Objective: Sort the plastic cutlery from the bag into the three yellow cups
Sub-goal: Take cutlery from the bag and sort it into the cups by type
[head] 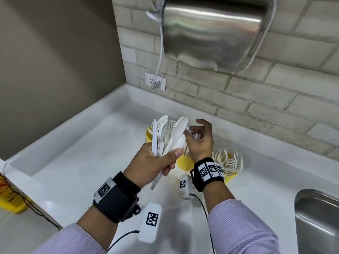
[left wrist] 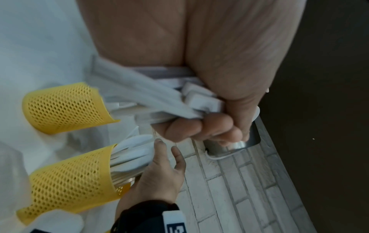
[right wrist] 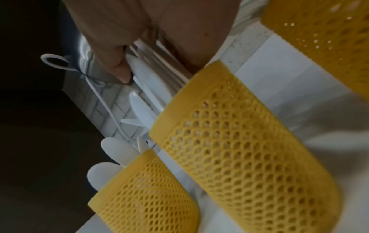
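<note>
My left hand [head: 165,162] grips a fanned bundle of white plastic cutlery [head: 170,136], spoons, knives and forks, by the handles above the counter; the bundle [left wrist: 151,97] fills the left wrist view. Three yellow mesh cups stand behind it: the left cup [head: 149,136], the middle cup [head: 184,162] and the right cup [head: 230,177], each with white cutlery in it. My right hand [head: 200,140] hovers over the middle cup [right wrist: 239,141]. Its thumb [right wrist: 111,59] and fingers pinch a white knife [right wrist: 143,74] among the knives standing there.
The white counter [head: 73,171] ends at a brick wall with a steel hand dryer [head: 211,32] and a plugged-in socket [head: 156,81]. A steel sink [head: 317,217] lies at the right. A yellow sign [head: 9,197] stands on the floor at the left.
</note>
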Action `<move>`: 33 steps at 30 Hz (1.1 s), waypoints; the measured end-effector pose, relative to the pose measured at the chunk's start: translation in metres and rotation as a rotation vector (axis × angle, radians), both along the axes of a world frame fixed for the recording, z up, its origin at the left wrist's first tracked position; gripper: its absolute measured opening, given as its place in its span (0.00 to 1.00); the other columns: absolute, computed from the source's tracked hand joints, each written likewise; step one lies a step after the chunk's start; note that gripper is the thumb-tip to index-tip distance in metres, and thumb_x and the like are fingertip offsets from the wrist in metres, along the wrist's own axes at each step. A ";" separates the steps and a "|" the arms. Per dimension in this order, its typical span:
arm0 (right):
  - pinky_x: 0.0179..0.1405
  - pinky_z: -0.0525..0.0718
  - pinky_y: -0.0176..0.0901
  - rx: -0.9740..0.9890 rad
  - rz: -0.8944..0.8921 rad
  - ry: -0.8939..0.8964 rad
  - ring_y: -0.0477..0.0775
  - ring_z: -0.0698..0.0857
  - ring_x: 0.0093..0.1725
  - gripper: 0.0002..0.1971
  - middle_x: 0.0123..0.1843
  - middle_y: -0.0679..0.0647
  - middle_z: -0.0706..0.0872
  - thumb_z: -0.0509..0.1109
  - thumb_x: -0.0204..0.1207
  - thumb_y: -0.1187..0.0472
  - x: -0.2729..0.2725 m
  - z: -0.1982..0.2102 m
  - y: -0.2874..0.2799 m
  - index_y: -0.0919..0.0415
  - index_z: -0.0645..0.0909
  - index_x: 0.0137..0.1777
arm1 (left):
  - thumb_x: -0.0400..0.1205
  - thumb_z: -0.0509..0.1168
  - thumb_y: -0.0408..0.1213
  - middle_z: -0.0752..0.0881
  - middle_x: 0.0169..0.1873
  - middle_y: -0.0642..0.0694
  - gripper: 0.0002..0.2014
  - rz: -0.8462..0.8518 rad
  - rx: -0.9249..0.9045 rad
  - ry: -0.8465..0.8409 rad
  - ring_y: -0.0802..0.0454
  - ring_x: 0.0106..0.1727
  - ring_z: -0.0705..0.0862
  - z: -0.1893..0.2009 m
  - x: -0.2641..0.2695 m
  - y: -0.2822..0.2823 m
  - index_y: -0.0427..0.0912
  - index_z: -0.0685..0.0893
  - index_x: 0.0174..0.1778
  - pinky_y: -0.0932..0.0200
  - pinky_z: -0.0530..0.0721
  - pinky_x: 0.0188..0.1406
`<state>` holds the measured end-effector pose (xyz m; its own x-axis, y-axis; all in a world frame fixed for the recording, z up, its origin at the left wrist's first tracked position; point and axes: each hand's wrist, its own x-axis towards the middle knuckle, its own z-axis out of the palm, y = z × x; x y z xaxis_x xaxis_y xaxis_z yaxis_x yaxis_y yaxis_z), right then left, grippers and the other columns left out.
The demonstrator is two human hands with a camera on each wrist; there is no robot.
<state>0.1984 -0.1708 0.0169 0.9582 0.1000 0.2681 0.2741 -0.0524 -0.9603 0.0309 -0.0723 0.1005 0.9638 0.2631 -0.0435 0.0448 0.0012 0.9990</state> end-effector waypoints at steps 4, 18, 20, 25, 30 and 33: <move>0.49 0.84 0.37 -0.043 0.023 -0.063 0.45 0.86 0.45 0.19 0.46 0.50 0.90 0.79 0.72 0.67 0.004 0.002 -0.003 0.51 0.80 0.59 | 0.85 0.71 0.35 0.81 0.24 0.41 0.18 0.005 0.009 -0.016 0.50 0.22 0.77 0.003 0.001 -0.007 0.43 0.83 0.27 0.66 0.75 0.23; 0.51 0.86 0.47 0.244 0.081 -0.047 0.54 0.88 0.46 0.10 0.46 0.53 0.90 0.65 0.77 0.66 -0.038 0.078 -0.035 0.55 0.87 0.51 | 0.84 0.72 0.39 0.86 0.27 0.43 0.18 0.052 0.008 -0.050 0.52 0.26 0.81 0.005 -0.007 -0.014 0.23 0.86 0.40 0.70 0.76 0.24; 0.47 0.86 0.45 0.214 0.259 0.000 0.54 0.87 0.44 0.10 0.45 0.55 0.90 0.66 0.79 0.62 -0.051 0.088 -0.041 0.58 0.88 0.53 | 0.83 0.72 0.40 0.86 0.27 0.44 0.19 0.044 -0.007 -0.048 0.52 0.25 0.81 0.006 -0.007 -0.014 0.22 0.86 0.42 0.69 0.76 0.24; 0.42 0.85 0.53 0.080 0.529 0.048 0.58 0.84 0.34 0.09 0.32 0.57 0.85 0.70 0.79 0.59 -0.073 0.094 -0.049 0.63 0.84 0.41 | 0.84 0.70 0.40 0.84 0.26 0.43 0.17 0.029 -0.035 -0.069 0.51 0.23 0.79 0.010 -0.009 -0.015 0.25 0.87 0.44 0.68 0.76 0.23; 0.40 0.85 0.54 0.099 0.489 -0.033 0.61 0.88 0.30 0.07 0.33 0.67 0.85 0.71 0.83 0.63 -0.083 0.095 -0.050 0.66 0.80 0.45 | 0.86 0.69 0.37 0.86 0.27 0.43 0.12 -0.006 -0.027 -0.081 0.51 0.23 0.80 0.011 -0.009 -0.013 0.34 0.87 0.41 0.63 0.80 0.27; 0.43 0.86 0.55 0.221 0.320 -0.006 0.57 0.87 0.38 0.11 0.41 0.64 0.86 0.75 0.78 0.54 -0.081 0.094 -0.047 0.63 0.82 0.45 | 0.87 0.68 0.36 0.89 0.31 0.42 0.10 -0.012 -0.029 -0.088 0.51 0.24 0.80 0.010 -0.008 -0.011 0.32 0.87 0.47 0.60 0.80 0.28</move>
<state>0.1170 -0.2176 0.1114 0.8864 0.3329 0.3218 0.2484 0.2447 -0.9373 0.0232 -0.0832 0.1104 0.9672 0.2518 0.0335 -0.0426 0.0306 0.9986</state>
